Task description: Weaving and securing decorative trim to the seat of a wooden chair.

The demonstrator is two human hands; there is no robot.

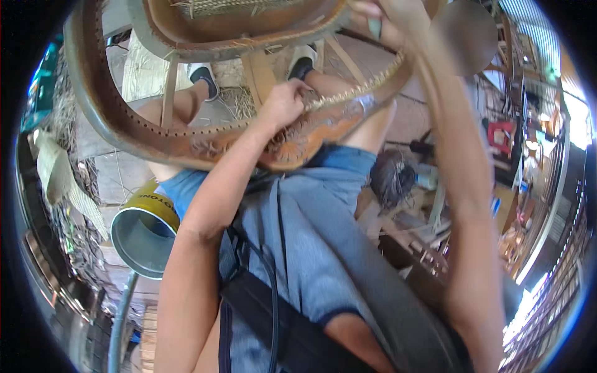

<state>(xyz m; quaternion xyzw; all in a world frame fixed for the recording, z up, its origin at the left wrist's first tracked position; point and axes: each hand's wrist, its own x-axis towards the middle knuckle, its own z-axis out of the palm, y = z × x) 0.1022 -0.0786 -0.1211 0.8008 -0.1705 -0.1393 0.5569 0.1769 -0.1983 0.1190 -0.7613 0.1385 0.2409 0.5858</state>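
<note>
Across my lap rests a brown, carved wooden chair frame [118, 133] with small holes along its curved rim. A row of pale, short cane-like ends [357, 92] stands up along the rim's right part. My left hand [286, 105] is on the near rim at the left end of that row, its fingers pinched together. Whatever may be between those fingertips is hidden. Raised over the far right of the frame is my right hand [388, 25], smeared by motion. A small pale green thing [374, 28] shows at its fingers; whether it is held or worn is unclear.
A yellow metal can [144, 239], its mouth toward me, lies left of my lap. Woven cane strips [59, 168] are further left. Dark bundled material [392, 179] and a red item [500, 137] are among clutter at right. Cane scraps [236, 102] litter the floor by my feet.
</note>
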